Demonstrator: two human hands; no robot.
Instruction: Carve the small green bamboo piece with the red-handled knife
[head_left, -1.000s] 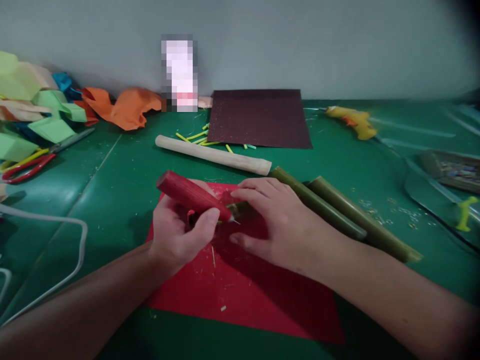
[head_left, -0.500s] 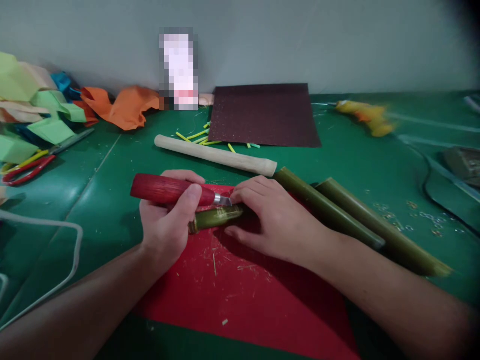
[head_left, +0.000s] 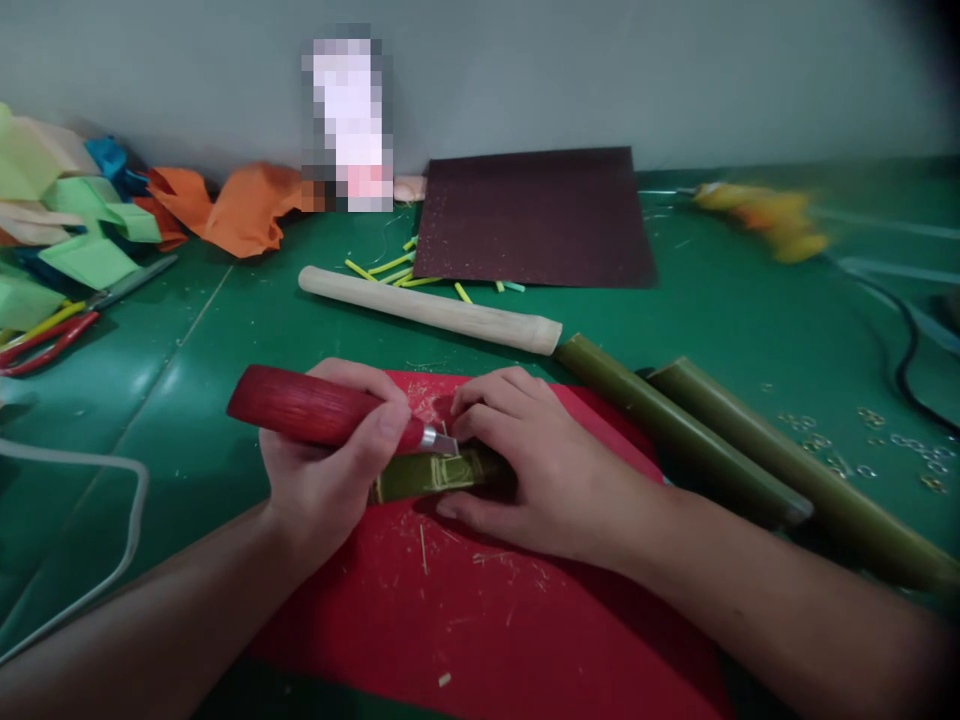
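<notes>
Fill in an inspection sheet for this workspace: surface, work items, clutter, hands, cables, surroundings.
Surface: green tabletop; red sheet strewn with shavings.
Work items: red-handled knife, blade at carved green bamboo piece.
Clutter: orange crumpled paper and scissors left; pale rod and dark sheet behind; bamboo lengths and rings right.
Hands: left hand grips the knife; right hand holds the bamboo piece.
Cables: white cable left; black cable right, near blurred yellow glue gun.
Surroundings: grey wall; pixelated object before it.

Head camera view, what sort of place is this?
Probably a craft workspace: there's a red-handled carving tool at a scored green bamboo piece, with scissors off to the left.
</notes>
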